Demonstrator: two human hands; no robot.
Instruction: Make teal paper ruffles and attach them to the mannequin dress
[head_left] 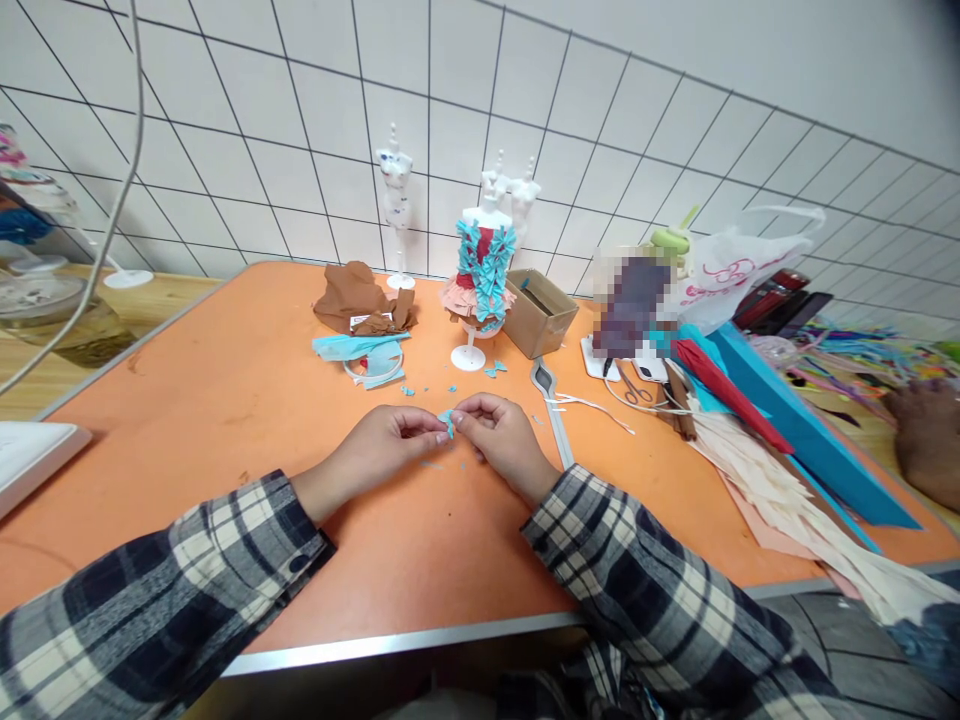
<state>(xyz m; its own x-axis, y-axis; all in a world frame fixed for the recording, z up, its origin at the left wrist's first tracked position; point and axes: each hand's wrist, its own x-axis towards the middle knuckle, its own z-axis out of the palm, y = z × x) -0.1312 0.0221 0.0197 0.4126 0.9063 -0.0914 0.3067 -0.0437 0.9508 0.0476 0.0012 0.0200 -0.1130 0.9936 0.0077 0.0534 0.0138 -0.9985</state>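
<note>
Between my two hands, a small piece of blue crepe paper (pixel 448 421) is pinched just above the orange tabletop. My left hand (pixel 379 445) grips its left side with thumb and fingertips. From the other side, the closed thumb and fingers of my right hand (pixel 508 445) hold it too. Blue scraps (pixel 408 391) and small blue bows (pixel 495 369) lie just beyond my fingers. Behind them stands a miniature dress form (pixel 486 262) in a red top covered with blue bows and a ruffled pink skirt.
Further back are a bare white dress form (pixel 396 205), brown crepe paper (pixel 346 297) and a small cardboard box (pixel 541 312). Grey tongs-like tool (pixel 556 415), scissors (pixel 637 392) and cream paper strips (pixel 757 470) lie rightward. Another person's hand (pixel 930 440) rests at the far right.
</note>
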